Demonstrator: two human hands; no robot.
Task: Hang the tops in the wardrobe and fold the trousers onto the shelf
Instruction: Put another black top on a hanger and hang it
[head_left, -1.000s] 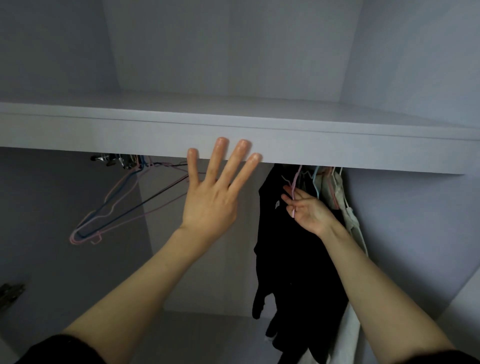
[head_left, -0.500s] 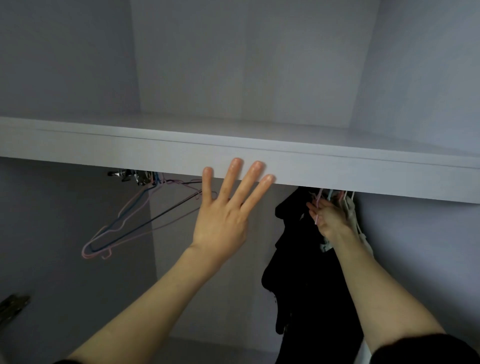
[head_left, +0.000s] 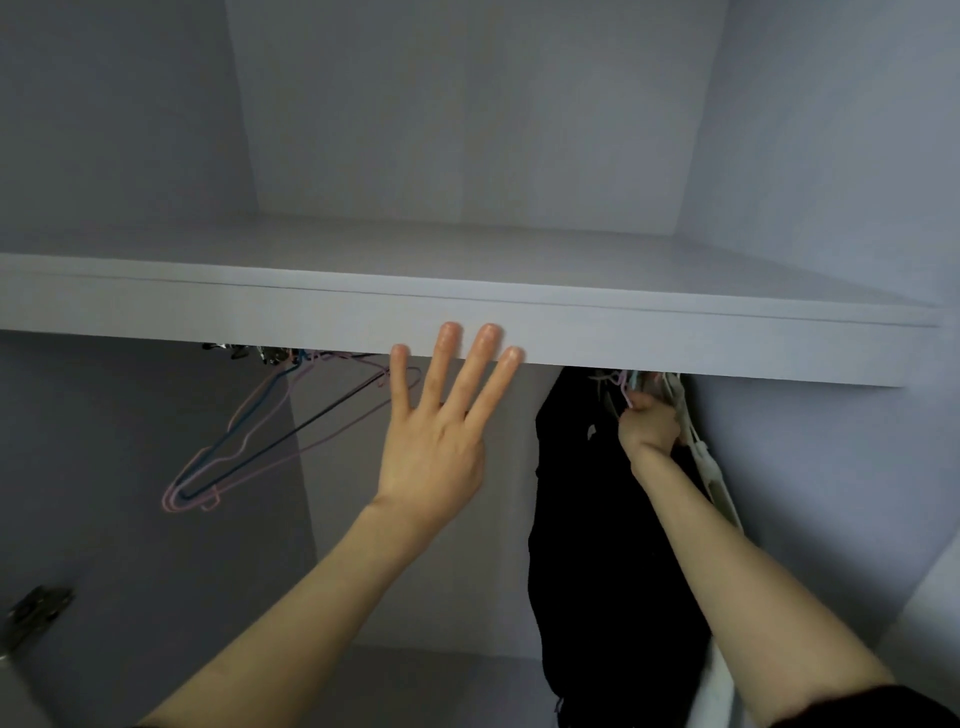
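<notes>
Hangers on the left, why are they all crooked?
The empty hangers under the shelf hang tilted, swung out to the left instead of straight down, bunched together. Nothing looks broken. The right hand grips a pink hanger by the black top; the left hand is open.
</notes>
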